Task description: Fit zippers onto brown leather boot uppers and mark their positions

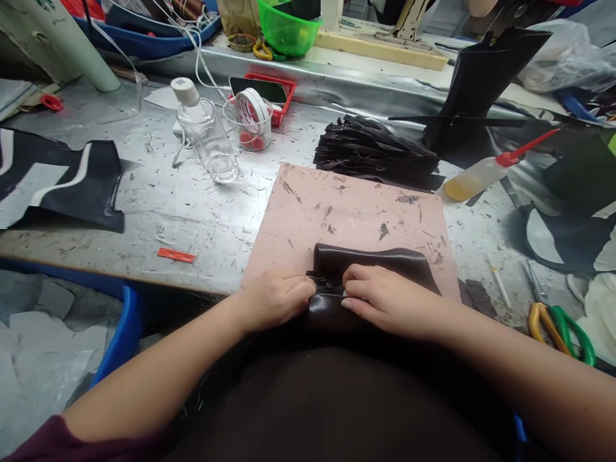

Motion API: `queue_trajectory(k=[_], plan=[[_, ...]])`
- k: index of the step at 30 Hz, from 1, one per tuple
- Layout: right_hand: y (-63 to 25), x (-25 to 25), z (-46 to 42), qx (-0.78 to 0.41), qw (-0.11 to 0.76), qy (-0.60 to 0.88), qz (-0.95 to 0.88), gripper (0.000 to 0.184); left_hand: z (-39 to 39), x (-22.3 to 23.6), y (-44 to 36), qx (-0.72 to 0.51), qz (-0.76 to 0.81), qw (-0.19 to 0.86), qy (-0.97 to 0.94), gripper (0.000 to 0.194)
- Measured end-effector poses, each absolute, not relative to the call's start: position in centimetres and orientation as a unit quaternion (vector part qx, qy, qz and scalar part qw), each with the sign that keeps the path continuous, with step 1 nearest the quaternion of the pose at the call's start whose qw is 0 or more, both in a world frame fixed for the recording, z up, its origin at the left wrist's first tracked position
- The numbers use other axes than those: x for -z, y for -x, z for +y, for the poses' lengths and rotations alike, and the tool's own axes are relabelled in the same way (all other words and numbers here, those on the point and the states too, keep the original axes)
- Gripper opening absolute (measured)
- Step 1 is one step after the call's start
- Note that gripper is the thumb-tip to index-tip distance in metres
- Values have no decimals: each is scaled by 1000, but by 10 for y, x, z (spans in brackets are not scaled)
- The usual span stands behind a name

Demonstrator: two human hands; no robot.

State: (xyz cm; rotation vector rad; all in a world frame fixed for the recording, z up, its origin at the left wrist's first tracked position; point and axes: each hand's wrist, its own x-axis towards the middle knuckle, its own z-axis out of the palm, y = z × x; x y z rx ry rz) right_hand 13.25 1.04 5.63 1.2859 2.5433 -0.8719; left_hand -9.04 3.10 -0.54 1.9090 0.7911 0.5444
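Observation:
A glossy dark brown leather piece [375,260] lies folded over at the near edge of a pinkish work board [351,205]. Across its middle runs a narrow dark strip [330,282], its details too dark to make out. My left hand [283,295] is closed, thumb and fingers pinching the leather at the strip's left end. My right hand [380,298] is closed over the leather on the right, with thumb and fingertips bent together on it. A small pale spot shows by the right fingertips. The fingers partly hide the strip.
Beyond the board lies a stack of black strips [375,151]. A glue bottle with a red nozzle [476,179], scissors [561,327], a clear bottle [206,138], a cup with tape [248,122] and an orange strip [176,255] surround it. A blue bin [122,327] stands lower left.

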Motion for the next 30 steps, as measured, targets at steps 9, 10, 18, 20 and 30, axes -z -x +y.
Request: queue_trajectory(k=[9, 10, 18, 20, 30], plan=[[-129, -57, 14, 296, 94, -434, 846, 30, 39, 6, 88, -223, 271, 443, -825, 11], [-127, -57, 15, 291, 98, -440, 844, 30, 40, 6, 91, -230, 254, 439, -831, 10], [-113, -55, 24, 232, 162, -460, 842, 26, 27, 15, 104, -260, 253, 293, -885, 27], [-112, -54, 26, 227, 172, -459, 841, 24, 18, 19, 102, -278, 285, 276, -875, 31], [-113, -51, 29, 227, 169, -459, 842, 23, 1, 27, 88, -364, 287, 46, -885, 21]])
